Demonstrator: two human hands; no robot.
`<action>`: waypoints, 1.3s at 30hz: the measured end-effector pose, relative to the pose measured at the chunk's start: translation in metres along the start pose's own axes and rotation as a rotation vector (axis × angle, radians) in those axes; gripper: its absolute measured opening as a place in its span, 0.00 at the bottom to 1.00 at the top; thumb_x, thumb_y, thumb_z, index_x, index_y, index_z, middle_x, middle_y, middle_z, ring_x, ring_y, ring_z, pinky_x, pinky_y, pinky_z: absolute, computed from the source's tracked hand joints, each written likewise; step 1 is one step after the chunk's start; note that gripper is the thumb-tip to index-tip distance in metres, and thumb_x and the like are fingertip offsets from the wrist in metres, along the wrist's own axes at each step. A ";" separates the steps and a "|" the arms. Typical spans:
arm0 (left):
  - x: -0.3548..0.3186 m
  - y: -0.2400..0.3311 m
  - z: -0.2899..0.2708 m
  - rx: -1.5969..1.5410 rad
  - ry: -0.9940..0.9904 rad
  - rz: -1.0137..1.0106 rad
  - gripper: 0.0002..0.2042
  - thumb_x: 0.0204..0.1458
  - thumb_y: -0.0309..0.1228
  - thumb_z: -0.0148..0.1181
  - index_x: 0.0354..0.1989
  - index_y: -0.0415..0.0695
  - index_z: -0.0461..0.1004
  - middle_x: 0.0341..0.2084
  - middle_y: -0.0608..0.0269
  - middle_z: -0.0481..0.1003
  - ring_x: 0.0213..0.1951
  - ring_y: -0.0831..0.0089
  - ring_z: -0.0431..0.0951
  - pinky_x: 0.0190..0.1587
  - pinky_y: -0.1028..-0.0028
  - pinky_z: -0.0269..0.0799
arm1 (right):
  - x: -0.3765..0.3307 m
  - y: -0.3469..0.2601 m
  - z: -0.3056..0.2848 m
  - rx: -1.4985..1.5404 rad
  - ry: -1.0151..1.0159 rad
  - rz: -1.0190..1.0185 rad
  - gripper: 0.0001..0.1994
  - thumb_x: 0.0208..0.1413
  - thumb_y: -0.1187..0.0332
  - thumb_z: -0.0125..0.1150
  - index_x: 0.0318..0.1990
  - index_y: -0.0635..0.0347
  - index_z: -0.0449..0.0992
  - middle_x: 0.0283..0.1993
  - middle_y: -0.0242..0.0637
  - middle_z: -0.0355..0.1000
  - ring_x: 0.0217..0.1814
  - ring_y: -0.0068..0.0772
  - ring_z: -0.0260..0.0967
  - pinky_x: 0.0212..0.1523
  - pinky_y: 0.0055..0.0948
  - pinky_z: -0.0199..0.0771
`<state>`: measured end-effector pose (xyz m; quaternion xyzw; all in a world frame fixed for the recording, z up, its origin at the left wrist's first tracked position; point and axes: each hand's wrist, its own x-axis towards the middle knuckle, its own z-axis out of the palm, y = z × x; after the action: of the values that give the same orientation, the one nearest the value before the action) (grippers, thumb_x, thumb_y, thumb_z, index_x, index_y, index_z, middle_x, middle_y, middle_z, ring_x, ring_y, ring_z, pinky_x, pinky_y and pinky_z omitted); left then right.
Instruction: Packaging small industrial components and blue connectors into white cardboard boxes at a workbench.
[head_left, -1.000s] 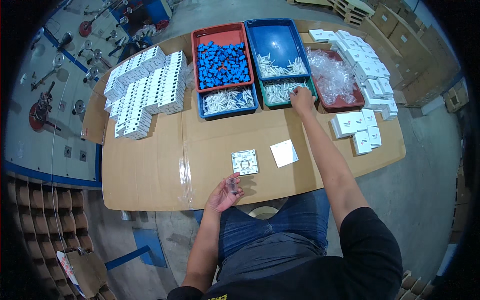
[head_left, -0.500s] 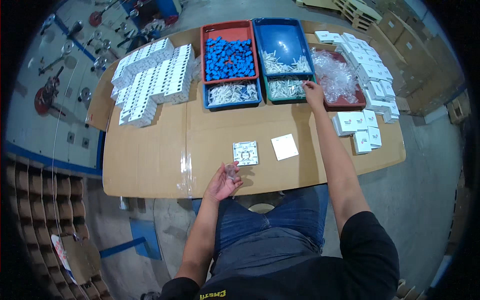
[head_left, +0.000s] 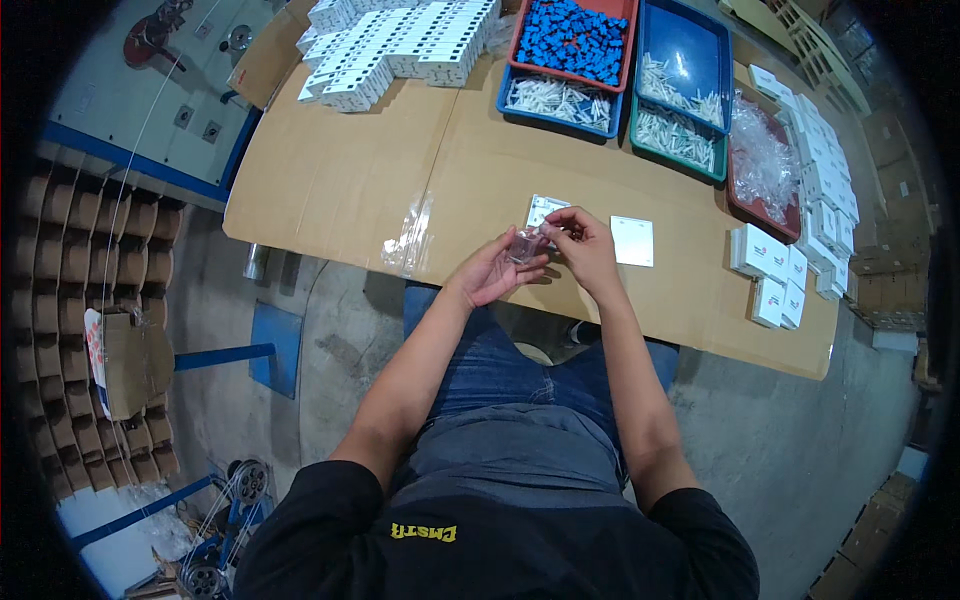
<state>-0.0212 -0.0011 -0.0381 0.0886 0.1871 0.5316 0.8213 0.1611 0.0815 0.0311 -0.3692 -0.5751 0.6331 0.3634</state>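
A small clear plastic bag (head_left: 522, 247) rests in my left hand (head_left: 486, 272), which is turned palm up with its fingers curled around the bag. Against the bag's upper edge, my right hand (head_left: 588, 250) pinches thumb and fingertips together; whatever lies between them is too small to make out. Just beyond the hands is a white square frame with inner fittings (head_left: 543, 208), partly covered by the right hand. To the right of that hand a plain white square plate (head_left: 632, 241) lies flat on the cardboard-covered table (head_left: 330, 190).
At the back stand a red tray of blue parts (head_left: 629, 70), a blue tray (head_left: 610, 128) and a green tray (head_left: 718, 168) of white plugs, another blue tray (head_left: 690, 45), and a red tray with clear bags (head_left: 735, 185). White boxes are stacked left (head_left: 440, 45) and right (head_left: 765, 250).
My right hand has come back from the green tray to the bag in my left hand. The view has shifted, so the table sits higher and turned in the picture.
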 end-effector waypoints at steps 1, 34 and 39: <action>0.001 -0.001 0.002 0.018 0.011 0.004 0.24 0.68 0.50 0.48 0.61 0.44 0.72 0.53 0.56 0.78 0.55 0.60 0.78 0.62 0.56 0.70 | 0.000 0.001 0.003 -0.073 -0.008 -0.030 0.09 0.57 0.72 0.69 0.43 0.64 0.79 0.36 0.31 0.79 0.35 0.17 0.73 0.35 0.20 0.73; -0.007 -0.005 0.016 0.170 0.033 0.085 0.22 0.67 0.50 0.51 0.57 0.45 0.72 0.49 0.59 0.78 0.51 0.66 0.80 0.54 0.63 0.79 | 0.006 0.002 0.001 -0.622 -0.352 -0.327 0.12 0.55 0.64 0.65 0.42 0.62 0.82 0.54 0.45 0.74 0.56 0.48 0.73 0.56 0.40 0.75; -0.008 -0.005 0.012 0.193 0.039 0.073 0.23 0.67 0.51 0.50 0.58 0.45 0.72 0.49 0.59 0.78 0.51 0.67 0.79 0.56 0.63 0.76 | 0.013 -0.003 0.002 -0.584 -0.573 -0.138 0.10 0.57 0.68 0.62 0.43 0.63 0.82 0.60 0.46 0.71 0.59 0.43 0.72 0.57 0.36 0.74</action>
<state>-0.0154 -0.0098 -0.0266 0.1637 0.2499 0.5424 0.7852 0.1534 0.0920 0.0339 -0.2263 -0.8319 0.4946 0.1105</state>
